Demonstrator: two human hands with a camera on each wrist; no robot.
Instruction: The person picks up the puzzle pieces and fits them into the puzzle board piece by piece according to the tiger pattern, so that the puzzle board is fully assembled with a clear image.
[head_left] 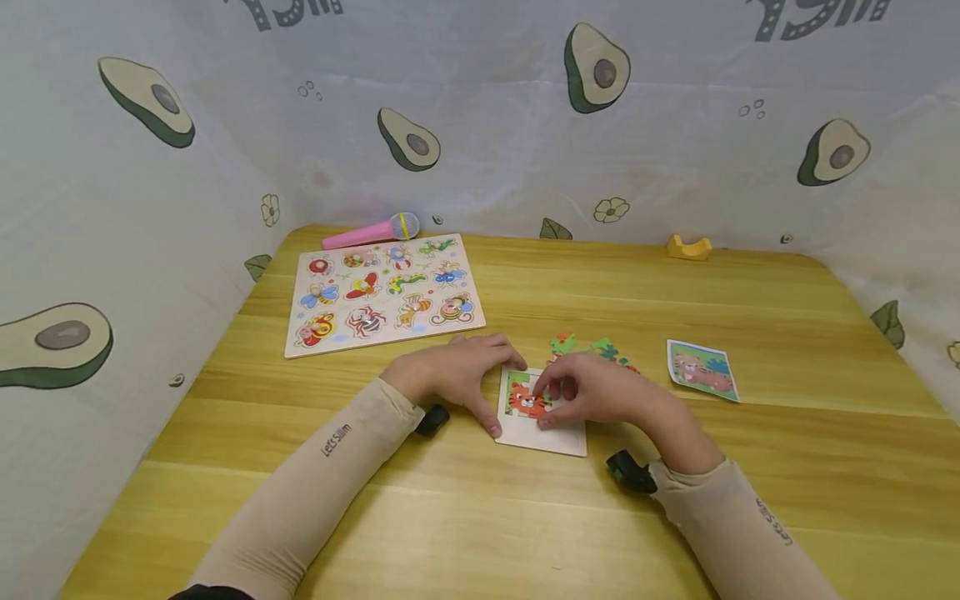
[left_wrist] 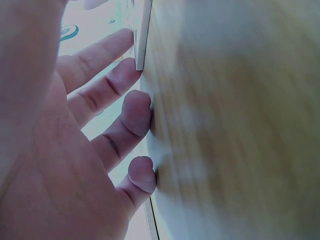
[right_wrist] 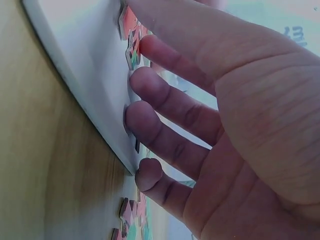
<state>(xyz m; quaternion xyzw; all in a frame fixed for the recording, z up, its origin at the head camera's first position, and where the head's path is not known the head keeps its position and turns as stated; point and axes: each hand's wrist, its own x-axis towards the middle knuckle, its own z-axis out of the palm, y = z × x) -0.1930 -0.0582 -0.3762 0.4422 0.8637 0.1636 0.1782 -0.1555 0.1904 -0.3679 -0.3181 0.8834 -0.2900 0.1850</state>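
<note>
Two hands: the left hand (head_left: 467, 371) holds the tray's left side, thumb at the near corner, fingers curved at the far one; the right hand (head_left: 600, 390) curves over the tray, thumb and index on the tiger, though I cannot tell whether it pinches a piece.
Tray (head_left: 534, 435): thin, flat, straight-edged, pale and smooth, on the table between the hands.
Tiger (head_left: 519, 402): orange, wavy-edged flat pieces in the tray's far left part.
Pointing: tiger upright to the wearer; near edge slants slightly nearer at the right; which side is longer I cannot tell.
Loose pieces (head_left: 604, 348): thin, knobbly, beyond the right hand.
Card (head_left: 702, 371): glossy, right.
Table (head_left: 480, 525): yellow wood grain, with insect board (head_left: 341, 315), pink microphone (head_left: 360, 236), yellow holder (head_left: 688, 248).
Room: white avocado-print cloth (head_left: 495, 158) around.
</note>
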